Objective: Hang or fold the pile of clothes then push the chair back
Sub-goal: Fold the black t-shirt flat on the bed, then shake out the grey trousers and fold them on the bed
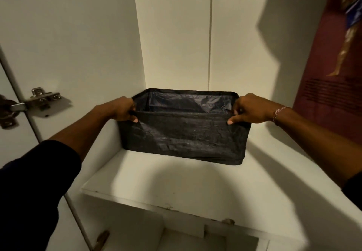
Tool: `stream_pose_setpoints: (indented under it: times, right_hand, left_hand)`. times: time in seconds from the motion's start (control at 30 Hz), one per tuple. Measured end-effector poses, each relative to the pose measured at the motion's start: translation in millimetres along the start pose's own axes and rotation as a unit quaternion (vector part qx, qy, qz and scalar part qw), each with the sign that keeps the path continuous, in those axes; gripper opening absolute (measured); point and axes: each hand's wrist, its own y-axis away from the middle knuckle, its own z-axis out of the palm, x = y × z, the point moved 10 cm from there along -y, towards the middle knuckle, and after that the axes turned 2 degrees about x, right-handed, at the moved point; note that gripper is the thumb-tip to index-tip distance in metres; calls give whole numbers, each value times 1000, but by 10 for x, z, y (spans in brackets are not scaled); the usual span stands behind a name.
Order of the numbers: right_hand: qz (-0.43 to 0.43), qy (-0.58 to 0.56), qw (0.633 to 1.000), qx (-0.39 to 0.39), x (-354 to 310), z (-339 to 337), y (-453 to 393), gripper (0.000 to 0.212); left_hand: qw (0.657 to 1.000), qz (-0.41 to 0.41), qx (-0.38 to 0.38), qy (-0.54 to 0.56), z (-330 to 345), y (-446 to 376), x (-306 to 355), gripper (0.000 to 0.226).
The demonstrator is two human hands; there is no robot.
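Both-handed, left hand (125,109) and right hand (249,111) grip unlabelled fabric bin (182,133).

A white wardrobe shelf (176,178) carries one dark fabric storage bin (182,139), set toward its back.

shelf (176,180) front bare | fabric bin (182,139) blocks rear | bin apparently empty

A home, at an open white wardrobe (176,35). A metal door hinge (42,99), a bare white shelf (176,182) carrying a dark fabric storage bin (182,139), and a wall poster (333,74) beside it suggest a bedroom.
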Motion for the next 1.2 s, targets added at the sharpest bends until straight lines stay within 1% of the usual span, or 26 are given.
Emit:
stream_pose_setpoints:
  times: [0.07, 0.13, 0.2, 0.27, 0.33, 0.4, 0.53, 0.63, 0.7, 0.77, 0.87, 0.97, 1.03, 1.1, 1.13, 1.2]
  right_hand:
    - [48, 56, 997, 38, 71, -95, 49, 46]
    - [81, 106, 990, 51, 93, -122, 102, 43]
    - [94, 128, 985, 69, 74, -143, 161, 39]
    - [105, 152, 977, 102, 8, -182, 231, 40]
    - [134, 160, 969, 135, -23, -207, 325, 41]
    - [176, 139, 962, 155, -39, -186, 426, 35]
    - [219, 30, 958, 182, -112, -46, 578, 20]
    - [235, -15, 955, 182, -193, 52, 748, 30]
    - [233, -28, 958, 164, -271, 84, 845, 38]
    - [232, -27, 964, 130, -369, 121, 985, 49]
    - [228, -8, 970, 80, -530, 165, 1259, 66]
    - [254, 2, 967, 26, -609, 225, 1702, 75]
    - [266, 0, 964, 2, -670, 258, 2050, 75]
    - [287, 3, 958, -9, -745, 272, 2543, 74]
    - [304, 2, 952, -19, -775, 300, 2864, 73]
    - [332, -11, 942, -40, -823, 373, 3429, 70]
  left_hand:
    - [999, 5, 31, -3, -27, 27, 21, 22]
    - [999, 7, 51, -5, -23, 19, -11, 24]
    - [998, 4, 68, -2, -16, 8, -25, 27]
    - [997, -2, 83, -4, -18, 28, -14, 28]
    - [995, -10, 95, -5, -21, 62, -9, 28]
    - [995, -12, 102, -8, -17, 108, 4, 30]
    - [992, -15, 124, -27, -19, 209, 110, 32]
    - [991, -9, 125, -56, -38, 288, 240, 35]
    - [990, -2, 109, -92, -40, 326, 321, 44]
    - [985, 18, 116, -126, -56, 363, 478, 57]
    - [971, 73, 174, -147, -118, 517, 992, 74]
    - [939, 171, 264, -140, -204, 955, 1831, 73]
    - [915, 253, 295, -107, -171, 1284, 2403, 71]
    - [888, 344, 299, -55, -59, 1665, 3015, 67]
    - [877, 385, 286, -28, 32, 1895, 3334, 65]
    - [868, 435, 239, 18, 215, 2269, 3854, 67]
